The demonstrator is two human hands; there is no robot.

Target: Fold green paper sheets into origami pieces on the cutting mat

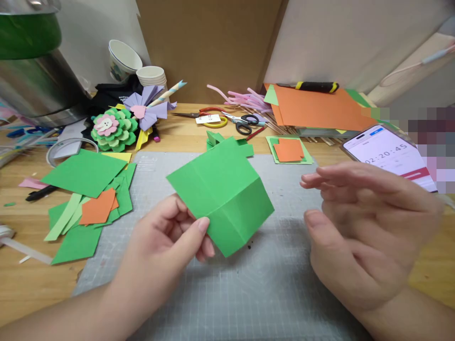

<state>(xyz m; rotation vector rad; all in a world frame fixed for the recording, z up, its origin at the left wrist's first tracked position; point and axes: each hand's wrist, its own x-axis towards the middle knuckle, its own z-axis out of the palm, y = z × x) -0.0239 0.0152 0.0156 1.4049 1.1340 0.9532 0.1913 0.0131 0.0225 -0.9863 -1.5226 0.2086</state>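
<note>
A square of green paper with crossing crease lines is pinched at its lower left edge by my left hand, thumb on top. It is held tilted above the grey cutting mat. My right hand hovers to the right of the paper, apart from it, with thumb and fingers spread and nothing between them. Behind the square, folded green paper pieces are partly hidden. A small stack of orange and green squares lies at the mat's far edge.
Green and orange paper scraps lie at the left. Scissors, a paper flower, paper cups and a cutter on orange sheets are at the back. A phone showing a timer is beyond my right hand.
</note>
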